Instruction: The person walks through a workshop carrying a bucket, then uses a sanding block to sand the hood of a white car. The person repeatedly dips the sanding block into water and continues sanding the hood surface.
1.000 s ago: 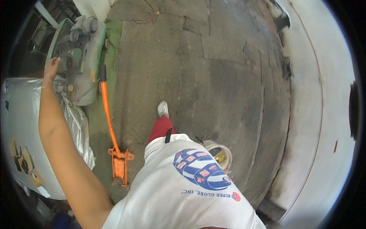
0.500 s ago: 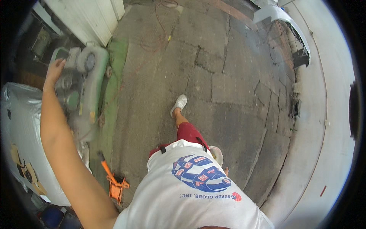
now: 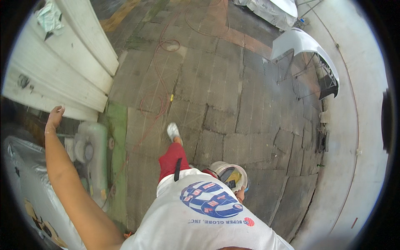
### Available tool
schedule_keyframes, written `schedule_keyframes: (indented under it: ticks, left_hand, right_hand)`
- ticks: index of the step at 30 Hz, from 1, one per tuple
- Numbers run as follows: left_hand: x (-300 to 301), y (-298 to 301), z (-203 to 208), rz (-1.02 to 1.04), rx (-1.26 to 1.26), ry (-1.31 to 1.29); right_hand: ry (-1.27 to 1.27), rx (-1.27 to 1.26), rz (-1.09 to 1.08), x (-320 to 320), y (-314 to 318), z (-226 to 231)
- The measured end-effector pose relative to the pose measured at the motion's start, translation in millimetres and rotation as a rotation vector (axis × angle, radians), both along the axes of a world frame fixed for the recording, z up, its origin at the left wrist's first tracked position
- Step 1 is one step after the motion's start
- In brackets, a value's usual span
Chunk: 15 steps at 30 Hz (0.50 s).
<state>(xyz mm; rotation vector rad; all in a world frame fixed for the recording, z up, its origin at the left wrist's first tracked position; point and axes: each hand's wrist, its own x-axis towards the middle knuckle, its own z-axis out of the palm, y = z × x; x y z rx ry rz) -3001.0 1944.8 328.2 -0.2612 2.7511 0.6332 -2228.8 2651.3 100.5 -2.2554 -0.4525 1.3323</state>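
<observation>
My right hand (image 3: 240, 194) grips the rim of a white bucket (image 3: 213, 167) beside my hip; my body hides part of both. Inside the bucket lie a yellow item (image 3: 236, 176) and dark and grey pieces that I cannot make out. Out to the left, my left hand (image 3: 55, 118) is empty, its fingers loosely bent and apart. It appears in front of the lower edge of a white ribbed panel (image 3: 79, 62), apparently not touching it. Below that panel stands a dusty green air compressor (image 3: 92, 146) with small wheels.
A red hose (image 3: 157, 62) snakes over the cracked concrete floor (image 3: 216, 112). At far right a white car bumper (image 3: 306, 41) rests on a thin metal stand near the white wall (image 3: 350, 125). Silver sheeting (image 3: 25, 166) covers something at left. A plastic-covered car part (image 3: 271, 12) is at the back.
I have stepped forward, so the compressor and floor slide toward me. The orange jack has nearly left view. The bucket and my right hand now show more fully.
</observation>
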Motion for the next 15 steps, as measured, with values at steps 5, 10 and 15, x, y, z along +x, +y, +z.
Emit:
schedule_keyframes:
  ticks: [5, 10, 15]
  left_hand:
    - [-172.8, 48.7, -33.5, -0.028, -0.065, 0.053]
    - [-337.8, 182.0, -46.2, -0.107, -0.133, -0.060]
    - [-497.3, 275.1, -33.7, -0.122, -0.005, 0.057]
  right_hand:
    - [-0.106, -0.004, 0.002, -161.8, 100.2, -46.0]
    - [-0.068, 0.013, -0.052, -254.4, 208.3, -44.4]
    - [-0.103, 0.042, -0.059, -436.6, 271.5, -20.8]
